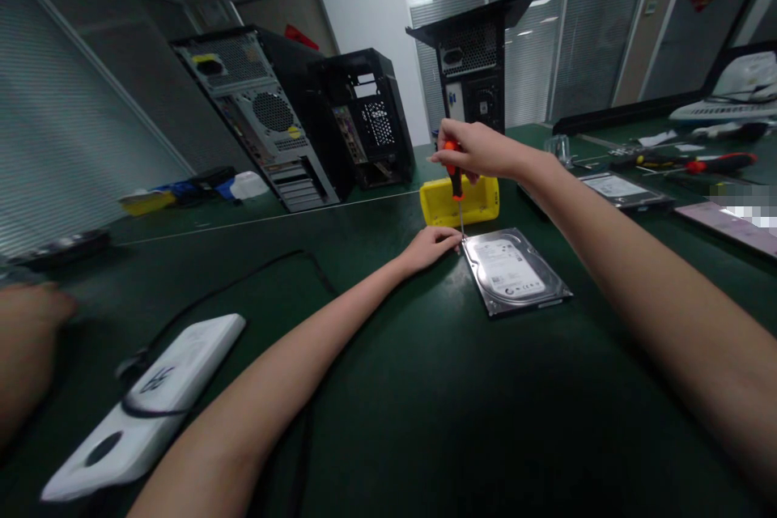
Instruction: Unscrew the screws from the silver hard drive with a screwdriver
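Observation:
A silver hard drive (515,271) lies flat on the dark green table (425,388), label up. My right hand (477,150) is closed round the orange-and-black handle of a screwdriver (455,178), held upright with its tip on the drive's near-left corner. My left hand (430,247) rests on the table with its fingers curled against that same corner, beside the tip. A yellow box (479,206) stands just behind the drive.
Three open computer cases (267,113) (370,117) (479,69) stand at the back. A white device with a black cable (151,405) lies at the near left. Another hard drive (625,190), screwdrivers (716,163) and papers lie at the right. Another person's arm (24,348) shows at the left edge.

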A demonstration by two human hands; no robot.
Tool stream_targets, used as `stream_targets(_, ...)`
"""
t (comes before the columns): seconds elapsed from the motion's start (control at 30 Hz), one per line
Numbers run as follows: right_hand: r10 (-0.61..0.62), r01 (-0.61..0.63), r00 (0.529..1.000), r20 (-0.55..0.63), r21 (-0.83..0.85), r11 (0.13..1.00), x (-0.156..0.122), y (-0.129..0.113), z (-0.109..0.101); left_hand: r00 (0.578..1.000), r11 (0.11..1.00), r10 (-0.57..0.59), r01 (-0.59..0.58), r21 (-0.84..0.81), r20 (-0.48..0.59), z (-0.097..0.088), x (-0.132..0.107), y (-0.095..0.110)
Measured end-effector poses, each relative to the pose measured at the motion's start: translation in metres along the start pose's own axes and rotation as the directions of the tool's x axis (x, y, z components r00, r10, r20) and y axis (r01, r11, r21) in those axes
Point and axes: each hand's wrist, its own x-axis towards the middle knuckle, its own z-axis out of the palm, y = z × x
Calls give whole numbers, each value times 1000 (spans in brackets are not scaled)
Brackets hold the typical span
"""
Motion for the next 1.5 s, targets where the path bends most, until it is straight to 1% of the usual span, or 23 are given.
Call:
stream_targets(0.17,-43,44,999,22,-60,997,1,1,1,1000,1000,7,-7,12,1,-1,-1,1)
stream_targets(0.37,-27,26,998,61,9,1000,2,0,-1,1000,1000,11,-11,8,-5,-1,0,2)
stream_targets(0.53,-38,36,995,88,23,999,0,-2,-2,1000,1000,-13,13,11,2,-1,-1,3)
stream_targets(0.77,-25,21,999,47,81,996,-1,-3,0,1000,1000,14,-14,9,2,-1,-1,2)
stream_targets(0.93,-23,21,999,23,86,996,1,0,2,1000,1000,-19,19,23,-3,0,0,1)
stream_targets(1.17,-19,18,1000,10,124,992,1,1,0,1000,1000,-6,6,21,-3,-1,-1,1)
stream_targets(1.37,-70,75,995,-70,72,995,0,-4,-5,1000,1000,12,-12,22,-2,-1,-1,2)
stream_targets(1.5,-43,47,996,-77,51,998,-2,-11,-10,1000,999,-4,4,34,-8,-2,-2,3)
